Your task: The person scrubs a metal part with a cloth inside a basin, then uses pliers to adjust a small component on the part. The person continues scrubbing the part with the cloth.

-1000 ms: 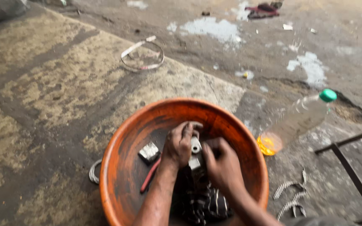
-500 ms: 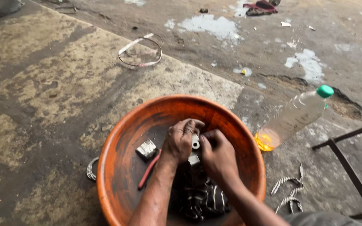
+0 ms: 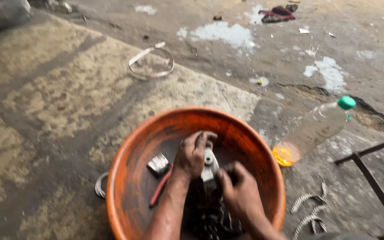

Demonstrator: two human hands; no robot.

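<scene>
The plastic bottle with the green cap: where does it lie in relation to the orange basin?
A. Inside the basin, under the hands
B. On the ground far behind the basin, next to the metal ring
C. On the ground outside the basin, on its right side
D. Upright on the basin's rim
C: the plastic bottle lies tilted on the ground just right of the orange basin, outside its rim.

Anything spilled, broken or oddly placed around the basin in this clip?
The plastic bottle lies tilted on the ground right of the orange basin, a little yellow liquid pooled at its low end. A bent metal band lies loose beyond. White patches stain the cracked ground. Both hands hold a grimy metal part.
</scene>
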